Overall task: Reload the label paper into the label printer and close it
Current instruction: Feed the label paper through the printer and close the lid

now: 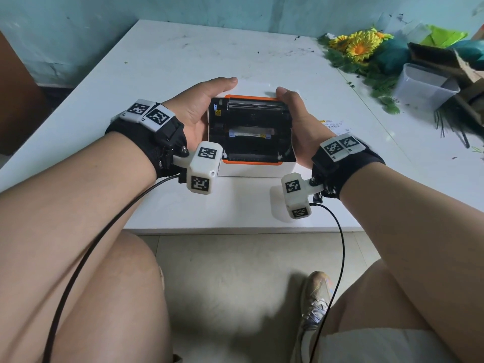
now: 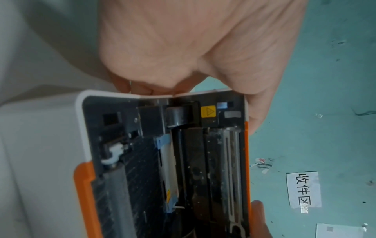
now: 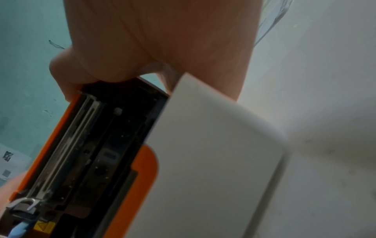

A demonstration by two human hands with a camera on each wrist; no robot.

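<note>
The white label printer [image 1: 251, 169] with orange trim stands in the middle of the white table [image 1: 162, 61]. Its lid [image 1: 252, 113] is raised towards me, showing the black inside [image 2: 193, 161] and a pale strip with blue ends [image 1: 250, 132]. My left hand [image 1: 203, 103] grips the lid's left side, thumb over the top edge [image 2: 252, 104]. My right hand [image 1: 294, 113] grips the lid's right side, thumb on the orange top edge [image 3: 67, 77]. A printed label sheet [image 1: 335, 125] lies flat on the table just right of my right wrist.
Artificial sunflowers and greenery [image 1: 358, 45], a clear plastic tub [image 1: 424, 87] and a cardboard box [image 1: 461, 72] crowd the table's far right. The table's front edge [image 1: 235, 229] runs just above my knees. A teal wall [image 1: 78, 27] stands behind the table.
</note>
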